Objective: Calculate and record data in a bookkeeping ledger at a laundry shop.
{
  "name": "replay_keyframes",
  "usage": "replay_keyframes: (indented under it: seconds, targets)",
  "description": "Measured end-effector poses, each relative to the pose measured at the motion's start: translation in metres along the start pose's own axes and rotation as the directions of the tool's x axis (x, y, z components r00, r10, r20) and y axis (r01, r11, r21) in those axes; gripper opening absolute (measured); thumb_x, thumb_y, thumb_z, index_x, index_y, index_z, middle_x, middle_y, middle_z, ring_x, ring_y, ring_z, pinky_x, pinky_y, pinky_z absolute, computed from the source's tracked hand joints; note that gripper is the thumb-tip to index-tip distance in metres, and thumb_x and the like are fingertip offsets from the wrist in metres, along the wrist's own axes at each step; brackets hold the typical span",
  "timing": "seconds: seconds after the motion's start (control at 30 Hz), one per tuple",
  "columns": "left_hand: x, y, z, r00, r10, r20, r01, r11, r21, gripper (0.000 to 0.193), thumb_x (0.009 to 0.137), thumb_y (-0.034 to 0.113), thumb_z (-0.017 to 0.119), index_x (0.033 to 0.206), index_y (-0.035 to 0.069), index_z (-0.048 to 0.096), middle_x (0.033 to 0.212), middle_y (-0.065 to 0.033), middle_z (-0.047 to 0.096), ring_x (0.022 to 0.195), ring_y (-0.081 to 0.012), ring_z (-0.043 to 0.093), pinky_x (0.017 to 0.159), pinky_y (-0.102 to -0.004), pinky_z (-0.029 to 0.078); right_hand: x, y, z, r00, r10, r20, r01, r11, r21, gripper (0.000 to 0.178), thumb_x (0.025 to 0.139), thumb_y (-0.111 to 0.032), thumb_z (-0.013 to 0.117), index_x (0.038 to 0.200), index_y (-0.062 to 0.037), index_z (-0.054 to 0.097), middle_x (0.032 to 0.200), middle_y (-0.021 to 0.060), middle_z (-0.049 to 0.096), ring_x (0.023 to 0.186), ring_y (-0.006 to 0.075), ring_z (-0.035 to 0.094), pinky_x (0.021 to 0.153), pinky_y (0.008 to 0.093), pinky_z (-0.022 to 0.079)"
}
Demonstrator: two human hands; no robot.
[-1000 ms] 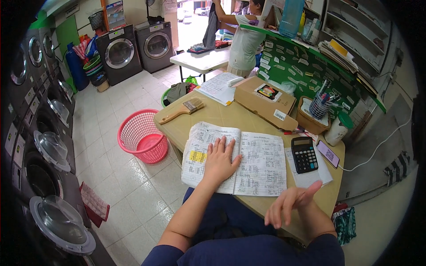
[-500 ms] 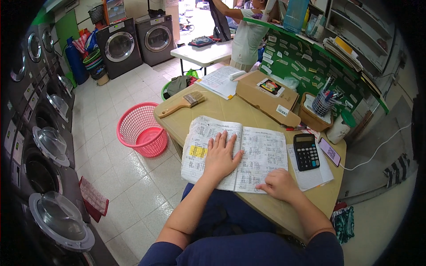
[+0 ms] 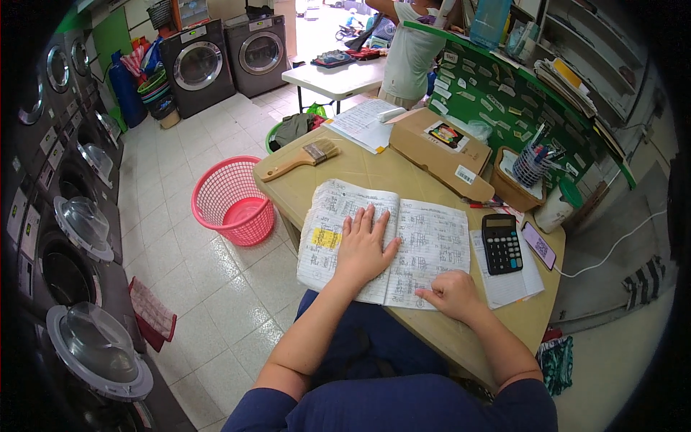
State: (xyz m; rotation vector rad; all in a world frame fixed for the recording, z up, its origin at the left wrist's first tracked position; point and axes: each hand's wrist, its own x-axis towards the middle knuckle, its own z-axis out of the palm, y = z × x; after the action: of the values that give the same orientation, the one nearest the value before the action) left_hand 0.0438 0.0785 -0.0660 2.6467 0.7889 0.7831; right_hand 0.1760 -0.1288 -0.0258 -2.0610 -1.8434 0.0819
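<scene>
An open ruled notebook [image 3: 432, 241] covered in handwriting lies on the tan table [image 3: 299, 198] in front of me, with a yellow highlighted patch on its left page. My left hand [image 3: 365, 248] rests flat across that page, fingers spread and pointing away from me. Over the lower right corner of the right page, my right hand [image 3: 453, 294] is curled into a loose fist, thumb out to the left on the paper. No pen or other object shows in it. Just right of the notebook, a black calculator [image 3: 502, 245] sits on loose white paper [image 3: 512, 289].
A phone [image 3: 538, 246] on a white cable, a cardboard box [image 3: 443, 151], a pen holder [image 3: 531, 164] and a wide paintbrush [image 3: 302, 160] share the table. A pink basket [image 3: 234, 201] stands on the floor at left. Washers [image 3: 198, 66] line the room; another person [image 3: 412, 54] stands beyond.
The view has shifted slightly. My hands keep their places on the notebook. By the white table, the other person's dark cloth has swung from hanging upright to a slant.
</scene>
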Motion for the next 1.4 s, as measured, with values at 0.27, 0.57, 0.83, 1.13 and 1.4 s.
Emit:
replay_keyframes:
  seconds: [0.27,0.57,0.83,1.13,1.4]
  targets:
    - [-0.0005,-0.0018,0.0010,1.000,-0.007,0.001,0.007,1.000,0.003,0.064,0.095,0.049,0.054,0.146,0.011,0.049,0.152,-0.0238,0.042,0.145,-0.0392,0.036,0.121,-0.0526,0.022,-0.0002,0.0034,0.0053,1.000,0.006,-0.012,-0.006,1.000,-0.019,0.053,0.087,-0.042,0.073,0.053,-0.0039,0.060,0.055,0.0129,0.058,0.052,0.0320,0.059,0.055,0.0441,0.047]
    - [0.0004,-0.0013,0.0031,1.000,-0.007,-0.024,0.007,1.000,0.001,0.065,0.095,0.050,0.053,0.145,0.009,0.051,0.152,-0.0252,0.042,0.144,-0.0408,0.036,0.120,-0.0549,0.021,0.0016,0.0060,0.0036,0.999,-0.001,-0.032,0.000,1.000,-0.004,0.053,0.087,-0.041,0.072,0.053,-0.0039,0.060,0.056,0.0132,0.058,0.053,0.0326,0.059,0.054,0.0445,0.047]
    - [-0.0021,0.0003,0.0004,0.999,-0.038,0.015,0.038,0.999,0.035,0.066,0.096,0.052,0.051,0.148,0.013,0.048,0.155,-0.0226,0.040,0.147,-0.0384,0.033,0.121,-0.0521,0.019,-0.0012,0.0027,0.0019,1.000,0.004,-0.021,-0.004,1.000,0.006,0.052,0.088,-0.041,0.072,0.053,-0.0042,0.060,0.055,0.0123,0.058,0.053,0.0320,0.059,0.055,0.0441,0.047]
    - [-0.0024,0.0002,0.0004,1.000,-0.030,0.008,0.030,0.999,0.028,0.065,0.096,0.051,0.052,0.147,0.012,0.049,0.154,-0.0235,0.041,0.146,-0.0387,0.034,0.121,-0.0527,0.020,-0.0007,0.0047,0.0031,1.000,-0.001,-0.024,0.001,1.000,0.017,0.052,0.087,-0.040,0.073,0.053,-0.0036,0.059,0.055,0.0129,0.058,0.053,0.0328,0.059,0.054,0.0445,0.046]
    - [-0.0018,-0.0007,0.0024,1.000,-0.023,-0.003,0.023,0.999,0.031,0.057,0.100,0.044,0.048,0.147,0.012,0.049,0.153,-0.0229,0.042,0.145,-0.0389,0.035,0.121,-0.0534,0.022,0.0006,0.0028,0.0011,0.999,-0.020,-0.031,0.020,1.000,0.006,0.052,0.088,-0.038,0.073,0.052,-0.0033,0.059,0.055,0.0134,0.057,0.053,0.0330,0.058,0.054,0.0444,0.046]
